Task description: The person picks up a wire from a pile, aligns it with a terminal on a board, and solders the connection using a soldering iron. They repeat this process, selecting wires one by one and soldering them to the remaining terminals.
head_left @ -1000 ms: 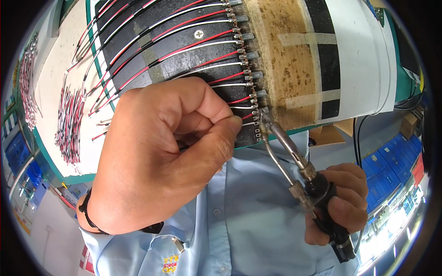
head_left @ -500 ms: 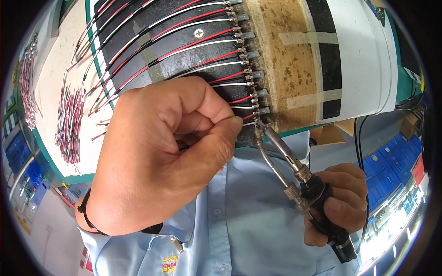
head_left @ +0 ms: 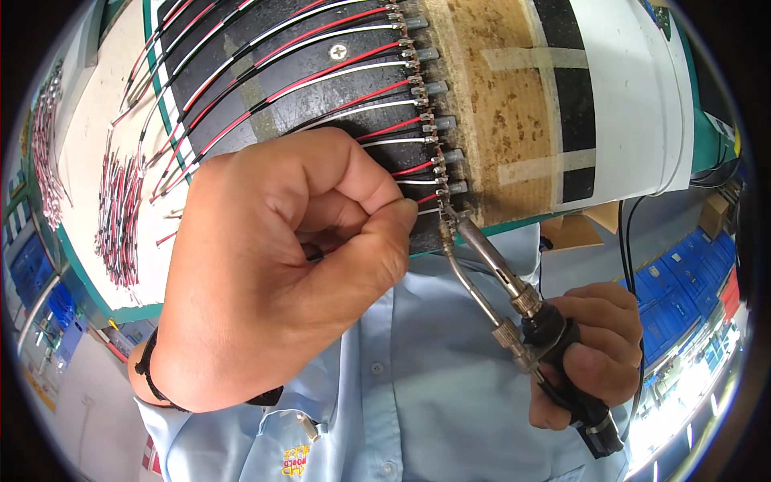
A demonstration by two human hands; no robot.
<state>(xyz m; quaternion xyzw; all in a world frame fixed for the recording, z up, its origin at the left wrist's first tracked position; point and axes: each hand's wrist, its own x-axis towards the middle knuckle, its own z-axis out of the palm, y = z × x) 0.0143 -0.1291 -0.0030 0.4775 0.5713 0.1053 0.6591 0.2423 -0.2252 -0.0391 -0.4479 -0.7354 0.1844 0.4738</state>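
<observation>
Red and white wire pairs (head_left: pixel 321 64) lie in a fanned row across a black fixture plate (head_left: pixel 241 88), each ending at a small metal terminal (head_left: pixel 434 124) along the edge of a scorched brown board (head_left: pixel 498 104). The left hand (head_left: pixel 273 273) is curled nearly closed, thumb and forefinger pinched at the lowest wire of the row; what sits inside the pinch cannot be made out. The right hand (head_left: pixel 594 353) is wrapped fully around the black handle of a soldering iron (head_left: pixel 514 289), which carries a second thin metal tube beside its barrel. Compared with a second ago, the iron's tip has crept up and now touches the bottom terminal (head_left: pixel 446 215). Judged from this, the last joint in the row is being soldered. Loose wire bundles (head_left: pixel 120 217) rest on the desk (head_left: pixel 88 128) at left.
</observation>
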